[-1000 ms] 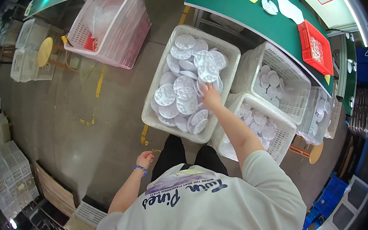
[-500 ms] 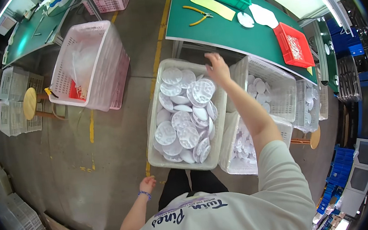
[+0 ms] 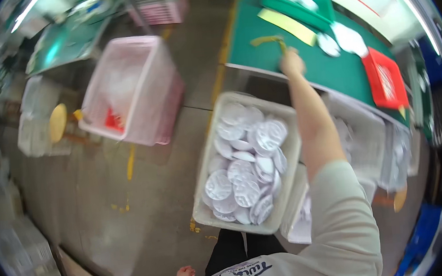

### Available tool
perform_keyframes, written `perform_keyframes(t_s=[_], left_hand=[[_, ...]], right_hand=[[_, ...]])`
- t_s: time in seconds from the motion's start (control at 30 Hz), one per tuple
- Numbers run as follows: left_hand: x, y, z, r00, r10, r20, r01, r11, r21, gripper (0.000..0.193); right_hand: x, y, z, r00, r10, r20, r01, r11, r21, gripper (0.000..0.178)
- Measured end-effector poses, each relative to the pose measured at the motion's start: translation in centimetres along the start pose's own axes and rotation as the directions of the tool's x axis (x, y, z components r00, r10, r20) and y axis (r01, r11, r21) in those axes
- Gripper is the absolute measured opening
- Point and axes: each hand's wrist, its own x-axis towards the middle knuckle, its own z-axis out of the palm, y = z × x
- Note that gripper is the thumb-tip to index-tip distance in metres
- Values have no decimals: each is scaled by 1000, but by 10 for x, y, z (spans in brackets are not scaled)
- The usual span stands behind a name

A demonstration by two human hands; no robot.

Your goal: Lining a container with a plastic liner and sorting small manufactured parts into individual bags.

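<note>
My right arm stretches forward over the green-topped table [image 3: 253, 26]. At its near edge, my right hand [image 3: 292, 63] is closed on one handle of the yellow-handled pliers [image 3: 267, 40]; blur softens the exact grip. Low in the view hangs my left hand [image 3: 185, 273], fingers curled in with nothing seen in them and a blue band on the wrist. In front of my legs stands a pale bin [image 3: 203, 193] heaped with round white discs [image 3: 243, 170], some wrapped in clear film. Neither hand touches the discs.
On the table are a green tray [image 3: 271, 0], a yellow strip [image 3: 287, 26], a white disc [image 3: 328, 44] and a red tray [image 3: 394, 97]. More white bins [image 3: 362, 140] stand to the right, partly behind my arm. A pink crate stack [image 3: 167, 100] is at left.
My right hand has gone from beside the disc bin forward onto the table and to the pliers, which have turned. My left hand stays low. The whole view has shifted.
</note>
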Motion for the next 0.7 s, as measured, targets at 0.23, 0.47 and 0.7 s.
perform_keyframes(t_s=[0.23, 0.47, 0.7], left_hand=[[-1, 77, 56, 959, 266, 97, -277, 952, 132, 17], [-95, 197, 153, 687, 545, 480, -617, 787, -11, 33], [-201, 204, 228, 420, 9, 907, -772, 529, 352, 29]], right_hand=[[-13, 133, -32, 964, -259, 61, 219, 902, 371, 17], [-326, 247, -56, 704, -473, 530, -155, 625, 765, 7], [-580, 266, -121, 720, -186, 669, -459, 595, 660, 24]])
